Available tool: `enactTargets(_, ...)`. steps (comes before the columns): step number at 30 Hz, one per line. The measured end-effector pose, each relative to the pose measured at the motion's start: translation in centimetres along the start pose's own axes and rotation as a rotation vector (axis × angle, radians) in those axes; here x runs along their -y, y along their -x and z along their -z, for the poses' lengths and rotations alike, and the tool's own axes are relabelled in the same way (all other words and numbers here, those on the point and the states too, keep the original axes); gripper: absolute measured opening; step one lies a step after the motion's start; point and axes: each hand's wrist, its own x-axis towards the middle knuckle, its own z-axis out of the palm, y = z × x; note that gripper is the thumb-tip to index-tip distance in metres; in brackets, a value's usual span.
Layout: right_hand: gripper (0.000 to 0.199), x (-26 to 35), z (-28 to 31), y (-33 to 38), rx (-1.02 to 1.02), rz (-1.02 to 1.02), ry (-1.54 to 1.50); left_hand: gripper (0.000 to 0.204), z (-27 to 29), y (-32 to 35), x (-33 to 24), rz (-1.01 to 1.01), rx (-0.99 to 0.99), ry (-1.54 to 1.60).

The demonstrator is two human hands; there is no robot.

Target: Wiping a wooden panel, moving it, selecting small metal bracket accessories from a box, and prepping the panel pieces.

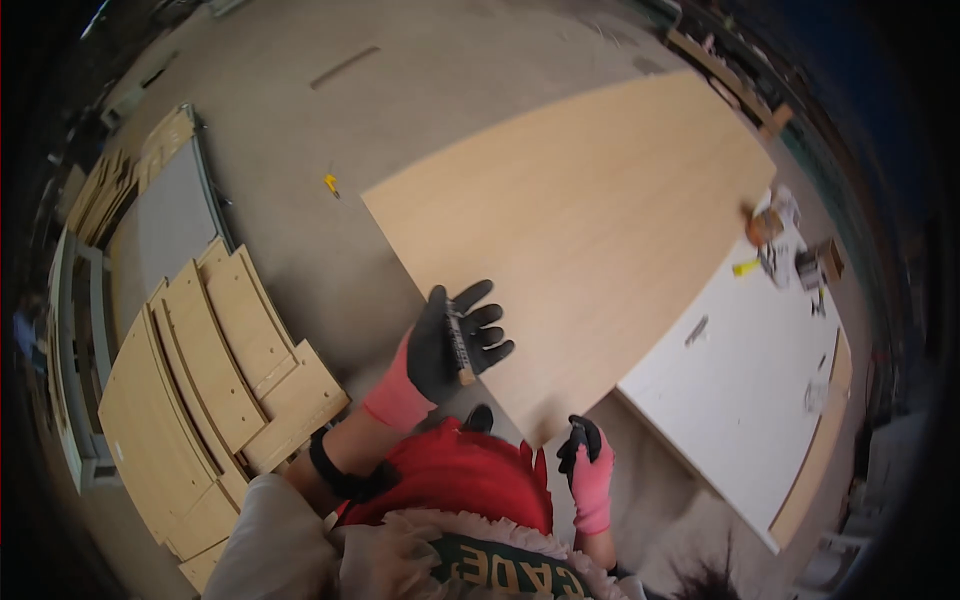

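Concrete floor [280, 130] surrounds a pale panel [580, 220] as, by its near edge, a worker's spread left hand [436, 352] bears a slim stick [459, 345], apparently for checking, use calling for a firmer grip; the right hand [587, 443] curls, contents unclear.

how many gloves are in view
2: one glove on the left hand, over the wood panel's near edge, and another glove on the right hand. More could be hidden at the dark rim.
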Motion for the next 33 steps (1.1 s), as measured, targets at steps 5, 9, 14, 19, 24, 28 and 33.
enactTargets(5, 0.028, 1.6, 0.5, -3.0, -0.008, 0.050, -0.052, 0.050, -2.6, -3.7, -0.9, -0.075, 0.105, -0.014)
enactTargets(9, 0.030, 3.4, -1.3, -5.3, -0.036, -0.016, -0.094, 0.054, -3.4, -6.4, -3.4, -0.283, 0.001, -0.286)
enactTargets(14, 0.032, 6.4, -5.5, -8.0, -0.021, -0.008, -0.017, 0.058, -4.4, -10.1, -8.5, -0.333, 0.006, -0.402)
enactTargets(19, 0.031, 4.1, -10.6, -12.3, -0.186, 0.017, 0.069, 0.043, -1.1, -16.2, -15.4, -0.144, -0.020, -0.712)
enactTargets(24, 0.031, 6.9, -16.2, -13.6, -0.131, -0.009, -0.011, 0.048, 7.5, -20.0, -25.7, -0.421, -0.448, -1.517)
enactTargets(28, 0.029, 8.9, -15.8, -13.4, -0.118, -0.158, -0.095, 0.068, 18.5, -23.0, -32.2, 0.048, -0.664, -1.974)
enactTargets(33, 0.030, 5.9, -16.1, -14.9, -0.224, -0.102, -0.152, 0.063, 18.3, -23.3, -29.5, 0.041, -0.464, -2.138)
